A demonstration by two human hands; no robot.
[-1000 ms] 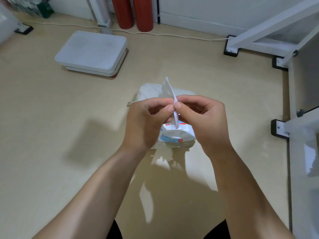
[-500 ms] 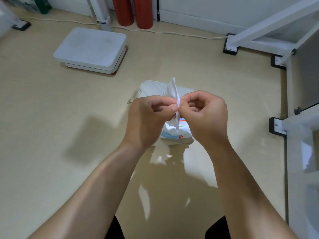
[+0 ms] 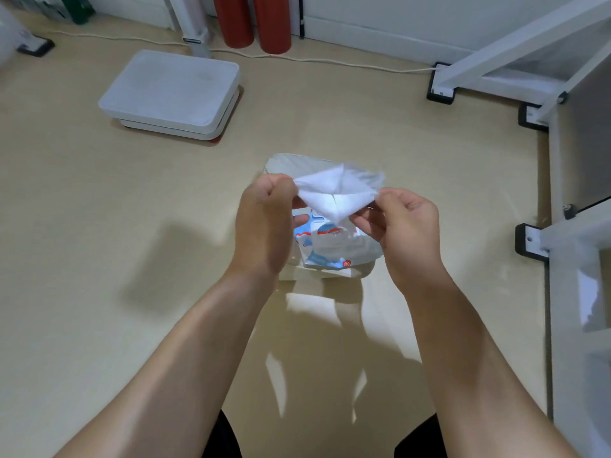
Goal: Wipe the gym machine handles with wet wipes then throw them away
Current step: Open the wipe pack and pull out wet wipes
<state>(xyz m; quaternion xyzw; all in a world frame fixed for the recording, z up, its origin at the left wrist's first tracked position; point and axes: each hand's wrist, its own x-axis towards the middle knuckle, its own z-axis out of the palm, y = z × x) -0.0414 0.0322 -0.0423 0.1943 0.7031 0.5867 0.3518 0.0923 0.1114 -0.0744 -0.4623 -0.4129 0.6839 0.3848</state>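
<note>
Centrally, between both hands and above the floor [image 3: 132, 259]: a white wet wipe [image 3: 334, 196], spread partway open into a rough kite shape, far edge slightly blurred. Pinched at its left corner by the left hand [image 3: 264, 223], thumb against forefinger, remaining fingers curled in toward the palm, back of the hand toward the camera. Pinched at its right corner by the right hand [image 3: 406, 233], thumb and forefinger closed on the fabric, other fingers loosely bent, palm side partly in view. Stretched between the two grips, lower tip close over the pack below, contact impossible to tell. Directly beneath, partly hidden by wipe and hands: a wet wipe pack [image 3: 337, 246], white and blue with a small red mark, lying on top of a low white object [image 3: 287, 163] of unclear kind. Farther off to the left, well apart from the hands: two flat white trays [image 3: 172, 90], stacked, resting on the beige floor. Along the far wall: two red cylinders [image 3: 251, 21] standing side by side, plus a pale cable [image 3: 330, 61] trailing across the floor toward the right. On the right: a white metal frame [image 3: 496, 44] with slanted bars, planted on black feet [image 3: 441, 94]. At the bottom edge, dark clothing between the forearms.
</note>
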